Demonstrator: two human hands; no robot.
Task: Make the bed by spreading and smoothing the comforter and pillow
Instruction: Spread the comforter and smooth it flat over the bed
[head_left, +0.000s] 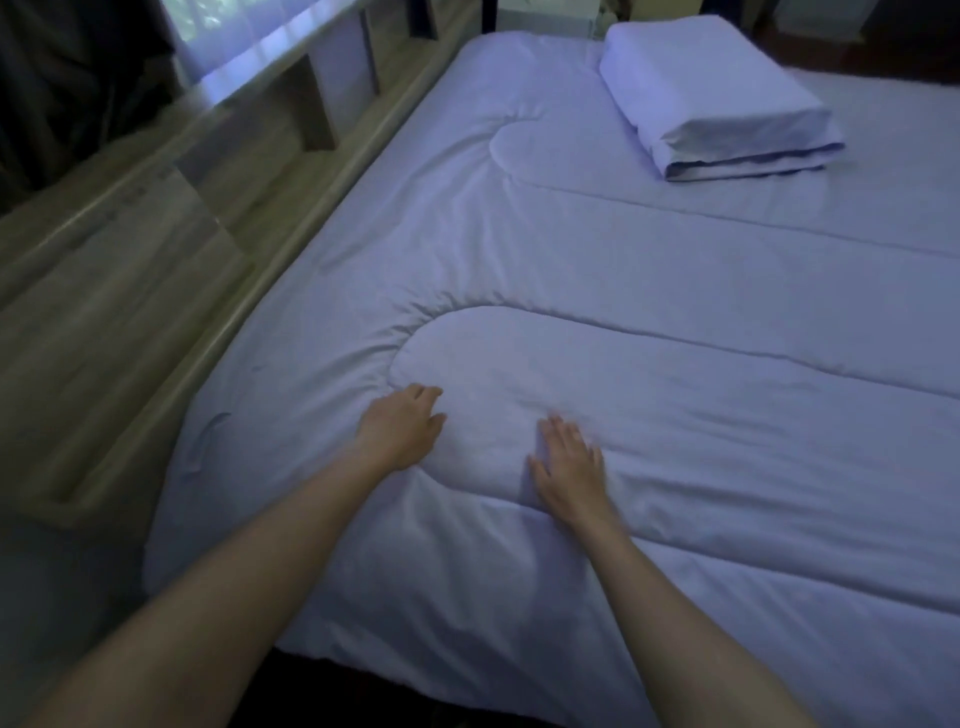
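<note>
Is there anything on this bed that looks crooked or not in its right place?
Yes. The pillow lies askew, turned at an angle to the bed's edges. The comforter is spread flat, with only small wrinkles near the left hand.

Both bare arms reach forward, left hand (402, 427) and right hand (569, 467) palm-down, fingers spread.

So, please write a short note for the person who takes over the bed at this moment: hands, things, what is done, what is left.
Left hand: open, palm down on the comforter near the bed's left edge, no grip on anything.
Right hand: open, flat on the comforter beside it, slightly blurred.
Comforter: spread over the bed, mostly flat; small creases near the hands.
Pillow: at the far end, lying on the comforter, untouched.
Left: smooth the creases, then probably straighten the pillow.
</note>
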